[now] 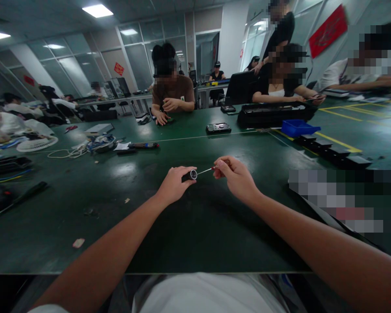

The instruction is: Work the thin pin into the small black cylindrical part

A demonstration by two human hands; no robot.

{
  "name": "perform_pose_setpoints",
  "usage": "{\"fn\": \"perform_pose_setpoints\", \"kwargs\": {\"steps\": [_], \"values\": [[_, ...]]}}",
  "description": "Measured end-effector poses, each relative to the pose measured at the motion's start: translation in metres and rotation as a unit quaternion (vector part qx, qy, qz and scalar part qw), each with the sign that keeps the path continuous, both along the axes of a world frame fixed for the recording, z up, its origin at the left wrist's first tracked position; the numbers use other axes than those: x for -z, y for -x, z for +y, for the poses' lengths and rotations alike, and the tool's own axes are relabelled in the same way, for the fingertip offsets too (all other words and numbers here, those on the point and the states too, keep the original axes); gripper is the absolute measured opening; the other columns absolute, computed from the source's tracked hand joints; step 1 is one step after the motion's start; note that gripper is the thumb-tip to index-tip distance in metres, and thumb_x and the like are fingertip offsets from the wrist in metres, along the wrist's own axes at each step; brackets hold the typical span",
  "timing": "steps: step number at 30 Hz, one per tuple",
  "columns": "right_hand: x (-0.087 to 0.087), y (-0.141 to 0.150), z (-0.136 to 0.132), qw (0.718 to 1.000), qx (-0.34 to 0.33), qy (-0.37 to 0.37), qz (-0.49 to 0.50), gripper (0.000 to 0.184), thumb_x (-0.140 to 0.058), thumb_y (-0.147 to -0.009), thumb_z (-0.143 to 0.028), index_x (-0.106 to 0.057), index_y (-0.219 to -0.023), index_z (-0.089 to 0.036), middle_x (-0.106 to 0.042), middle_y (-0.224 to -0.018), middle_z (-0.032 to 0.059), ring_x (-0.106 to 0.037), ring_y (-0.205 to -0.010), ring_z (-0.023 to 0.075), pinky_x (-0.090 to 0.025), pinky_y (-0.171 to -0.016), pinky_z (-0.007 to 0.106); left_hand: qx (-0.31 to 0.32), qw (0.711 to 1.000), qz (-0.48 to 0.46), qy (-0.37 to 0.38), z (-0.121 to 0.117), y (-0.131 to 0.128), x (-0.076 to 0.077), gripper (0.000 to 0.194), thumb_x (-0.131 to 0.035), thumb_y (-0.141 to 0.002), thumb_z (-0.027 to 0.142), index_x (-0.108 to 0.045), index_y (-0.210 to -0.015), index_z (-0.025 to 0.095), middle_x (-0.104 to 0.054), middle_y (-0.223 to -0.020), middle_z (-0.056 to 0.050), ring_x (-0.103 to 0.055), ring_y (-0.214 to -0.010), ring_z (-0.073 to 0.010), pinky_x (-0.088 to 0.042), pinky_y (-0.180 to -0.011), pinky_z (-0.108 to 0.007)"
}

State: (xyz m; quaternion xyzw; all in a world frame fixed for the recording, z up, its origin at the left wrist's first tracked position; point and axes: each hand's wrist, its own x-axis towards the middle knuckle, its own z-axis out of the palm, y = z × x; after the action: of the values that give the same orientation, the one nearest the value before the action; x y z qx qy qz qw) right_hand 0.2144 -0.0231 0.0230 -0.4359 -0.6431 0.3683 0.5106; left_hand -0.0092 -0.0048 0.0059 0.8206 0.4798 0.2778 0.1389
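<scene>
My left hand (176, 184) is closed around a small black cylinder (187, 176) whose round open end, with a pale ring at the rim, faces right. In my right hand (236, 176) is a thin screwdriver (205, 171), gripped by its handle between thumb and fingers. Its metal shaft points left, and the tip is at the cylinder's ringed end; whether it touches inside I cannot tell. Both hands are above the middle of the green table (195, 234).
A blue bin (299, 128) and a row of black blocks (332, 150) lie at the right. Beyond my hands is a hard-drive-like device (218, 128). Cables (101, 143) and a dark tool (143, 145) lie left. A person (172, 87) sits opposite; others work around.
</scene>
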Motion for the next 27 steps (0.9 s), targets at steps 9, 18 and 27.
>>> {"fn": "perform_pose_setpoints", "kwargs": {"steps": [9, 18, 27], "values": [[0.0013, 0.0008, -0.0025, 0.995, 0.035, -0.041, -0.085, 0.022, -0.049, -0.097, -0.038, -0.061, -0.096, -0.02, -0.068, -0.076, 0.002, -0.065, -0.071, 0.018, -0.051, -0.069, 0.034, -0.005, 1.0, -0.002, 0.001, -0.0002, -0.0013, -0.0015, 0.041, -0.071, -0.086, 0.023, -0.064, -0.126, 0.027, -0.068, -0.124, -0.004, -0.059, -0.116, -0.0235, -0.04, -0.106, -0.046], [0.003, 0.0007, -0.0013, 0.996, 0.034, -0.04, -0.07, 0.022, -0.049, -0.097, -0.039, -0.062, -0.097, -0.021, -0.069, -0.077, 0.0022, -0.067, -0.073, 0.0183, -0.051, -0.07, 0.034, -0.006, 1.0, -0.002, 0.003, 0.0015, 0.0004, 0.0002, 0.041, -0.072, -0.086, 0.024, -0.064, -0.126, 0.028, -0.068, -0.123, -0.003, -0.059, -0.115, -0.0233, -0.041, -0.103, -0.043], [-0.002, 0.0002, -0.003, 0.995, 0.038, -0.031, -0.082, 0.027, -0.052, -0.096, -0.042, -0.066, -0.097, -0.019, -0.071, -0.074, 0.0023, -0.067, -0.069, 0.017, -0.05, -0.066, 0.031, -0.009, 1.0, 0.005, 0.011, -0.0003, -0.0015, -0.0011, 0.041, -0.072, -0.086, 0.025, -0.064, -0.127, 0.028, -0.069, -0.12, -0.003, -0.06, -0.111, -0.0244, -0.042, -0.1, -0.044]]}}
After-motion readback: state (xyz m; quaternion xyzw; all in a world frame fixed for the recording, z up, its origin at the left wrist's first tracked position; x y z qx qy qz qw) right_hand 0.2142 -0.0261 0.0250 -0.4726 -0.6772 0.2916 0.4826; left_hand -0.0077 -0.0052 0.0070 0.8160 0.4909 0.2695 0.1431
